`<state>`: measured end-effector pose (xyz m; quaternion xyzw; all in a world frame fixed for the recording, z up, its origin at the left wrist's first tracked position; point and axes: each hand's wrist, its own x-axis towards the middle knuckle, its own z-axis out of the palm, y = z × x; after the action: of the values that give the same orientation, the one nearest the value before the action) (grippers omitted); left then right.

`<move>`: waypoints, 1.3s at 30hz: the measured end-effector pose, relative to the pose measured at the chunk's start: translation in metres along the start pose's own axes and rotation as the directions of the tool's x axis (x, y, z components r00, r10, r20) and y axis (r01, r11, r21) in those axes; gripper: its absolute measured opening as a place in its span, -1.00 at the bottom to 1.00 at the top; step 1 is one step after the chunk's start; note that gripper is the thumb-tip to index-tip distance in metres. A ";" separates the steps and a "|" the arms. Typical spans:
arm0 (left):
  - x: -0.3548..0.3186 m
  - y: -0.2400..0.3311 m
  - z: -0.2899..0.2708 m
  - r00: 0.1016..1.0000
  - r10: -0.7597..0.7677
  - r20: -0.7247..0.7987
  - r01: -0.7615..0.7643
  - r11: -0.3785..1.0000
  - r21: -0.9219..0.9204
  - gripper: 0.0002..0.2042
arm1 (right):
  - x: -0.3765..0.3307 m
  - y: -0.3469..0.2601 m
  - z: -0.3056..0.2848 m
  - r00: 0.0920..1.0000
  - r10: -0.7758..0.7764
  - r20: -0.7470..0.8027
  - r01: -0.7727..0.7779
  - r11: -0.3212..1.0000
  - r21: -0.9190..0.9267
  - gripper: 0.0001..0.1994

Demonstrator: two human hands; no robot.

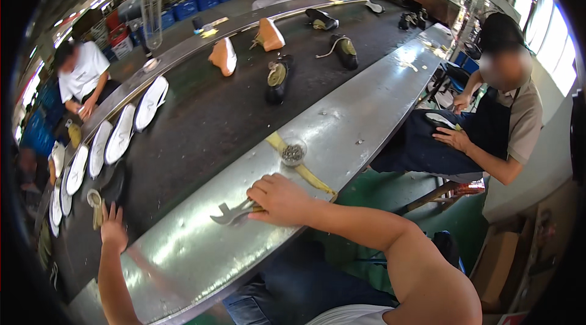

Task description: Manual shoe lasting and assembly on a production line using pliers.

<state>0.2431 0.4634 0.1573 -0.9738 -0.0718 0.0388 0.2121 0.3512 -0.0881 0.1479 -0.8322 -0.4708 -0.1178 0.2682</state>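
1. Resting on the metal ledge (342, 135) at centre, the pincers (231, 213) lie with their head toward 9 o'clock.
2. Right hand (281, 198) is closed around the pincers' handles.
3. Left hand (113, 230), at 8 o'clock, lies open on the belt (201, 123), fingertips touching a dark shoe (104, 193).
4. A small dish (293, 153) of tacks sits at 1 o'clock from the right hand.
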 end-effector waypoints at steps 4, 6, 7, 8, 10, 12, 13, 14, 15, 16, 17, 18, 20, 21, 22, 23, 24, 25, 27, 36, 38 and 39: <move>0.045 0.030 -0.063 0.984 -0.063 0.168 0.106 0.961 -0.257 -0.47 | -0.001 0.004 0.000 0.998 0.060 0.024 -0.060 0.998 -0.013 -0.59; 0.087 0.035 -0.064 0.998 -0.020 -0.052 0.004 0.954 -0.300 -0.50 | -0.001 0.003 -0.002 0.998 0.063 0.024 -0.063 0.998 -0.005 -0.59; 0.111 0.041 -0.060 0.964 0.016 -0.264 -0.103 0.942 -0.318 -0.53 | -0.001 0.003 -0.003 0.997 0.069 0.026 -0.069 0.998 0.009 -0.59; 0.146 0.049 -0.047 0.920 -0.050 -0.389 -0.102 0.928 -0.359 -0.51 | -0.001 0.004 -0.003 0.996 0.070 0.047 -0.070 0.997 0.006 -0.60; 0.211 0.050 -0.015 0.835 -0.231 -0.500 -0.038 0.881 -0.471 -0.40 | 0.005 0.000 0.000 0.995 0.066 0.071 -0.067 0.998 0.010 -0.60; 0.278 0.056 0.001 0.810 -0.403 -0.426 0.079 0.795 -0.602 -0.23 | 0.007 0.000 0.000 0.993 0.063 0.104 -0.066 0.997 0.031 -0.58; 0.309 0.063 0.003 0.807 -0.471 -0.357 0.138 0.738 -0.661 -0.14 | 0.007 0.001 -0.001 0.990 0.083 0.110 -0.086 0.996 0.018 -0.58; 0.335 0.073 -0.001 0.806 -0.511 -0.298 0.165 0.678 -0.716 -0.08 | 0.008 0.001 -0.003 0.992 0.074 0.101 -0.078 0.996 0.033 -0.58; 0.353 0.078 -0.001 0.802 -0.550 -0.233 0.200 0.615 -0.762 -0.03 | 0.008 0.001 -0.002 0.994 0.060 0.092 -0.065 0.996 0.053 -0.57; 0.370 0.072 0.004 0.848 -0.503 -0.167 0.128 0.501 -0.856 0.00 | 0.009 0.001 0.000 0.992 0.056 0.113 -0.064 0.996 0.067 -0.56; 0.381 0.085 -0.002 0.867 -0.478 -0.143 0.128 0.490 -0.862 -0.05 | 0.007 0.002 -0.001 0.989 0.086 0.120 -0.093 0.994 0.051 -0.56; 0.384 0.095 -0.016 0.858 -0.494 -0.141 0.199 0.572 -0.796 -0.11 | 0.007 0.003 -0.002 0.991 0.082 0.108 -0.087 0.995 0.041 -0.55; 0.385 0.098 -0.023 0.845 -0.516 -0.143 0.270 0.641 -0.718 -0.17 | 0.009 0.003 -0.002 0.993 0.069 0.097 -0.072 0.997 0.029 -0.55; 0.383 0.095 -0.019 0.869 -0.486 -0.098 0.275 0.637 -0.720 -0.26 | 0.009 0.003 -0.001 0.993 0.072 0.090 -0.076 0.997 0.033 -0.54; 0.380 0.091 -0.015 0.888 -0.456 -0.054 0.282 0.634 -0.720 -0.33 | 0.009 0.001 -0.001 0.994 0.072 0.081 -0.076 0.996 0.040 -0.54; 0.375 0.091 -0.006 0.878 -0.469 -0.091 0.253 0.618 -0.745 -0.37 | 0.009 0.000 0.001 0.995 0.064 0.081 -0.067 0.997 0.041 -0.54; 0.372 0.077 0.021 0.879 -0.474 -0.052 0.231 0.519 -0.823 -0.41 | 0.011 -0.003 0.005 0.995 0.050 0.082 -0.055 0.997 0.050 -0.54; 0.370 0.062 0.040 0.880 -0.475 -0.017 0.203 0.409 -0.890 -0.46 | 0.012 -0.003 0.007 0.996 0.034 0.082 -0.039 0.998 0.056 -0.54; 0.334 0.106 -0.022 0.904 -0.100 0.417 0.421 0.021 -0.907 -0.62 | 0.005 0.001 0.001 0.992 0.090 0.094 -0.092 0.996 0.022 -0.55; 0.206 0.112 -0.072 0.942 -0.064 0.329 0.285 -0.364 -0.887 -0.56 | 0.004 -0.011 0.005 0.996 0.064 0.055 -0.065 0.998 0.002 -0.59; 0.154 0.116 -0.108 0.960 -0.027 0.278 0.203 -0.615 -0.762 -0.59 | 0.001 -0.009 0.006 0.998 0.056 0.025 -0.056 0.998 0.012 -0.60; 0.115 0.125 -0.119 0.969 -0.033 0.247 0.158 -0.684 -0.712 -0.60 | -0.001 -0.008 0.007 0.999 0.047 0.006 -0.047 0.999 0.025 -0.60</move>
<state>0.3849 0.3202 0.2071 -0.5683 -0.1885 -0.0419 -0.7999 0.3432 -0.0809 0.1442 -0.8398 -0.4534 -0.1033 0.2803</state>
